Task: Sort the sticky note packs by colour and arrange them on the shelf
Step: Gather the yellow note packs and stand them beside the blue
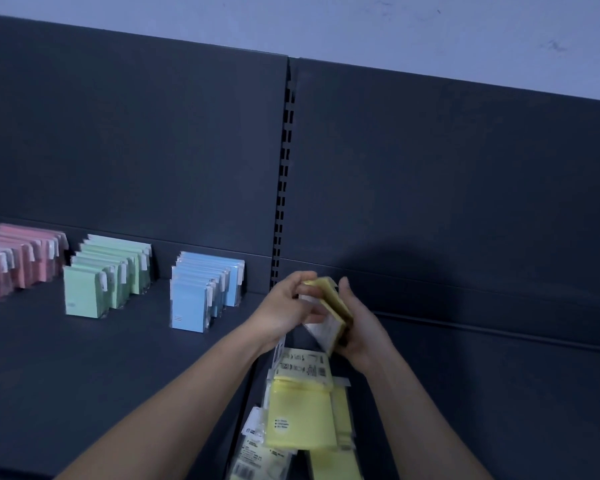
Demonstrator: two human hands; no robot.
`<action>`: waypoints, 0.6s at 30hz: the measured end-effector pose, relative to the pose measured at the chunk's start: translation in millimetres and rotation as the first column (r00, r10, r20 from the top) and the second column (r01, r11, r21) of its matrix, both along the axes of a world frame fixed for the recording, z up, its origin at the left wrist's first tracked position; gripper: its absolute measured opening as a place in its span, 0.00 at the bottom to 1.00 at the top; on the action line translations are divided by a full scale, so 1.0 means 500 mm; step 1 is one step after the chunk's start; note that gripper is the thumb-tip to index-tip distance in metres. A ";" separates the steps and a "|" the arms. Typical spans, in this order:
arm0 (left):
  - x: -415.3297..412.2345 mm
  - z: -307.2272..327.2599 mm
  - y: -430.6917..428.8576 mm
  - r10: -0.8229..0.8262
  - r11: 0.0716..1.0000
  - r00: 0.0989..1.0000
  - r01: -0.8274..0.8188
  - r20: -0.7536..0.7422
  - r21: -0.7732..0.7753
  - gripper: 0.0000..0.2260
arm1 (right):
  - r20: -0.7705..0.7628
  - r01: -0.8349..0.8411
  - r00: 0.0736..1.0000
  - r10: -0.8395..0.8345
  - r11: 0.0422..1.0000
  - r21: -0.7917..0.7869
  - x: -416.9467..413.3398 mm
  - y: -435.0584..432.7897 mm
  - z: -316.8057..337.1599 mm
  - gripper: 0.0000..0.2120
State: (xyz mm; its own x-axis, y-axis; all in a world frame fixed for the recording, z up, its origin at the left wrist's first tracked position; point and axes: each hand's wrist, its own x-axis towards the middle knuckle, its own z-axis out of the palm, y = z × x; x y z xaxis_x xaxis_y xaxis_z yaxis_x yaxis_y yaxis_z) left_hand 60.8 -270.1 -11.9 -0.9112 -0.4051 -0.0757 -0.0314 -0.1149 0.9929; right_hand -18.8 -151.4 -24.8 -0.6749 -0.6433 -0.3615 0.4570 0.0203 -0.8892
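Fingers (302,277) of the left hand (286,308) are curled over the top edge of a yellow bundle (329,306) of sticky note packs. On the other side, the right hand (359,329) clasps the same bundle, thumb up along its far edge and palm cradling it from the right. So both hands are grasping it, and it's held tilted in the air just above the shelf (84,375), slightly right of the middle. White labels show on the bundle's left face.

Just below the hands, nearer the camera, a loose heap of yellow packs (302,414) lies flat on the shelf. The packs overlap each other, some label side up, and the heap runs off the bottom edge of the view between the two forearms.

Out to the left, three tidy rows stand upright, each running from near to far. The blue row (205,292) is closest to the hands. The green row (108,275) comes next, with a gap between them. The pink row (18,261) is at the far left, partly cut off by the frame edge.

Behind it all rises the dark back panel (153,150), split by a slotted upright (284,168), with a pale wall (395,26) above.
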 end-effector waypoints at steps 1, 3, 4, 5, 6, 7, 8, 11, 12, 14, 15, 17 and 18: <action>-0.003 -0.005 -0.001 -0.007 0.995 1.000 0.007 0.008 -0.096 0.22 | -0.038 -0.007 0.999 0.008 1.000 0.006 0.002 0.004 -0.002 0.25; -0.008 -0.014 -0.009 -0.004 0.913 1.000 0.016 0.030 -0.407 0.23 | -0.100 0.009 0.995 -0.006 1.000 0.026 0.005 0.008 -0.007 0.25; -0.010 -0.017 -0.010 -0.004 0.818 0.999 0.031 0.047 -0.574 0.23 | -0.114 0.038 0.993 -0.034 0.999 0.030 0.006 0.009 -0.008 0.23; -0.012 -0.019 -0.010 0.002 0.704 0.998 0.044 0.064 -0.709 0.24 | -0.127 0.072 0.990 -0.067 0.997 0.036 0.007 0.009 -0.010 0.19; -0.011 -0.019 -0.007 0.015 0.593 0.997 0.053 0.077 -0.803 0.25 | -0.144 0.101 0.985 -0.094 0.994 0.044 0.007 0.009 -0.011 0.16; -0.011 -0.020 -0.005 0.033 0.492 0.997 0.050 0.076 -0.869 0.28 | -0.160 0.122 0.981 -0.113 0.991 0.047 0.009 0.008 -0.011 0.14; -0.011 -0.021 -0.004 0.048 0.398 0.997 0.034 0.058 -0.917 0.30 | -0.172 0.137 0.977 -0.127 0.989 0.048 0.011 0.008 -0.010 0.13; -0.016 -0.026 -0.012 0.087 0.137 0.996 0.005 0.017 -0.991 0.29 | -0.202 0.153 0.970 -0.136 0.985 0.073 0.012 0.007 -0.011 0.14; -0.017 -0.026 -0.015 0.077 0.068 0.997 0.007 0.012 -0.998 0.26 | -0.206 0.162 0.968 -0.142 0.984 0.081 0.013 0.007 -0.011 0.14; -0.015 -0.023 -0.027 0.033 -0.010 0.999 0.010 0.010 -1.000 0.16 | -0.225 0.200 0.958 -0.176 0.976 0.087 0.012 0.004 -0.016 0.14; -0.013 -0.021 -0.035 0.025 -0.006 1.000 0.005 0.005 -1.000 0.12 | -0.242 0.224 0.950 -0.198 0.971 0.085 0.010 0.004 -0.019 0.14; -0.008 -0.019 -0.057 0.059 0.056 0.995 -0.087 -0.084 -0.995 0.08 | -0.288 0.274 0.926 -0.243 0.959 0.072 0.008 0.004 -0.023 0.11; -0.004 -0.017 -0.067 0.096 0.108 0.983 -0.167 -0.157 -0.980 0.07 | -0.307 0.296 0.914 -0.264 0.953 0.063 0.006 0.004 -0.024 0.10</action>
State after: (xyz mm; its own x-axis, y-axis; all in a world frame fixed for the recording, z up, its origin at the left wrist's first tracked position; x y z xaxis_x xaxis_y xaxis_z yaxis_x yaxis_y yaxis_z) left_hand 58.5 -303.6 -20.4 -0.8221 -0.2063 0.5306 -0.0886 0.9670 0.2388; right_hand -15.8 -149.5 -36.6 -0.9075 -0.3815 -0.1761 0.1780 0.0305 -0.9836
